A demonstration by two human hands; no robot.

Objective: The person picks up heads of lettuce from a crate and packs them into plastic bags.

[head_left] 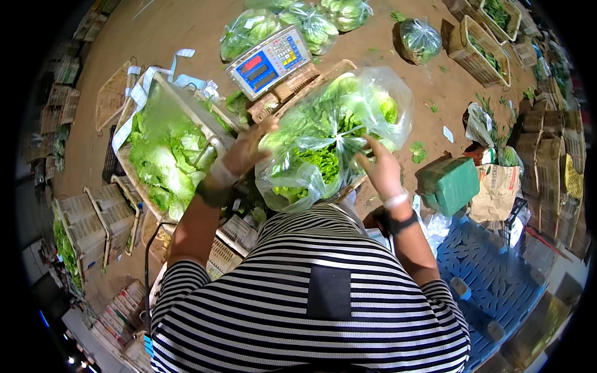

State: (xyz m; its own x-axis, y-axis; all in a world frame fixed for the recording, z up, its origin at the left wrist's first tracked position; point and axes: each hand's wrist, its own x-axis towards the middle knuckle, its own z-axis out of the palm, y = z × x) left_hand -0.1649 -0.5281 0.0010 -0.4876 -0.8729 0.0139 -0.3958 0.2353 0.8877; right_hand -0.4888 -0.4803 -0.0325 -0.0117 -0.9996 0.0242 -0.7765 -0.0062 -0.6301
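A large clear plastic bag of leafy green lettuce (311, 163) lies in front of me, gathered to a tied knot at its middle. It rests on the scale, whose display panel (269, 63) rises behind it. My right hand (384, 166) is at the bag's right side, close to the knot, with thumb and forefinger apart and nothing seen between them. At the bag's left edge is my left hand (244, 152), its fingers smeared by motion. Beside it stands a crate of loose lettuce (163, 146), with a strip of white labels (140, 93) hanging over its rim.
Filled bags of greens (249, 34) sit on the floor beyond the scale, with a rounder bag (420, 41) farther right. Crates of greens (477, 55) stand at the far right. A green bundle (449, 184), a brown paper sack (495, 193) and a blue plastic pallet (482, 261) lie right.
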